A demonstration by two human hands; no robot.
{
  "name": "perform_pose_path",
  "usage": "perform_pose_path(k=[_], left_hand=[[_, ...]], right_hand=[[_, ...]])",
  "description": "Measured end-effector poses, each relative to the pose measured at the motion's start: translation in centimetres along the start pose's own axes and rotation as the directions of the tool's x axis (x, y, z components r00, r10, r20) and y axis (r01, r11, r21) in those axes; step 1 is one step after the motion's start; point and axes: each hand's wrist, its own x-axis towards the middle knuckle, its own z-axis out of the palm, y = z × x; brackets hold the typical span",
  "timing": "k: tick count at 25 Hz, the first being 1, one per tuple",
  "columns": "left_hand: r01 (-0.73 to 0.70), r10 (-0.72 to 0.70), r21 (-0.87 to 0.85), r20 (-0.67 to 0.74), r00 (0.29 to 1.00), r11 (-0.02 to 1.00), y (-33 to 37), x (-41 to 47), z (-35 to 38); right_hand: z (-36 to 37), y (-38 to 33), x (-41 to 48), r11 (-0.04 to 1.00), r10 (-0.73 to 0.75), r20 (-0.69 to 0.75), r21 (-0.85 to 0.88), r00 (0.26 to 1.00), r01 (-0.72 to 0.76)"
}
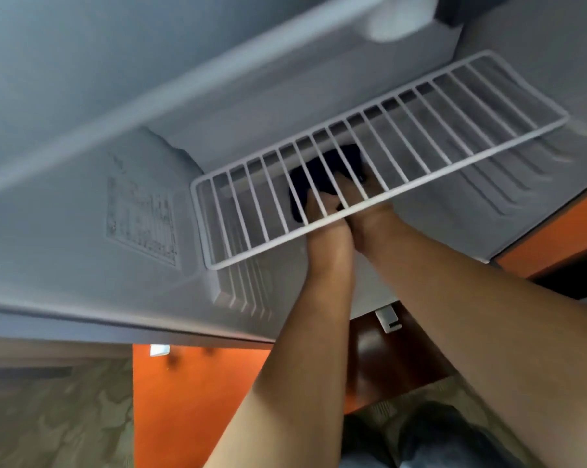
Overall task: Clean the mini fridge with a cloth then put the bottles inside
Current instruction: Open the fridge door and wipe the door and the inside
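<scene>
Orange cabinet (184, 400) and patterned carpet (55, 417) show below the shelf; view is tilted and slightly blurred.

Fridge (82, 79) is open, interior white. Wire shelf (454, 164) sits in place across the cavity. Printed label (140, 224) on the inner wall, left of the shelf.

Cloth (336, 170), dark, lies under the shelf near its middle, against the interior surface.

Left hand (329, 238) and right hand (373, 221) both reach in under the shelf's front rim, side by side, fingers on the cloth. The wires cross the fingers, so I cannot tell whether either hand grips the cloth or presses it flat.

Bottles: not in view.

Step, as judged: wiping under the shelf, so the cleaning stage; loading not yet begun.

Next move likely calls for sweeping the cloth sideways beneath the shelf toward its ends, keeping the knuckles low so the wires are not lifted off their supports.
</scene>
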Motion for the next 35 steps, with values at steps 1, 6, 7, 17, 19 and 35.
perform_pose_path(k=[1, 6, 7, 17, 19, 35], left_hand=[[-0.013, 0.009, 0.060, 0.058, 0.998, 0.998, 0.3, -0.4, 0.7], [-0.068, 0.005, 0.237, 0.257, 0.966, 0.969, 2.0, -0.9, 3.1], [-0.083, 0.026, 0.223, 0.246, 0.969, 0.971, 2.0, -1.2, 3.1], [0.036, -0.076, 0.132, 0.314, 0.947, 0.991, 2.0, -11.6, -1.1], [0.013, -0.054, 0.113, 0.374, 0.926, 0.993, 2.4, -14.0, -2.2], [-0.229, 0.166, 0.109, 0.414, 0.895, 0.967, 12.1, -15.7, 1.5]], right_hand=[[-0.8, -0.8, 0.2, 1.000, -0.013, -0.035, 0.027, 0.999, 0.014], [-4.3, -4.0, -0.1, 0.996, -0.027, -0.244, 0.080, 0.969, 0.048], [-4.7, -4.2, -0.8, 0.997, -0.057, -0.271, 0.029, 0.961, 0.067], [-5.3, -4.9, -16.7, 0.975, -0.186, -0.276, -0.169, 0.943, 0.143], [-5.5, -5.9, -20.4, 0.967, -0.219, -0.274, -0.191, 0.936, 0.170], [-1.1, -15.8, -20.6, 0.779, -0.582, -0.112, -0.362, 0.806, 0.512]])
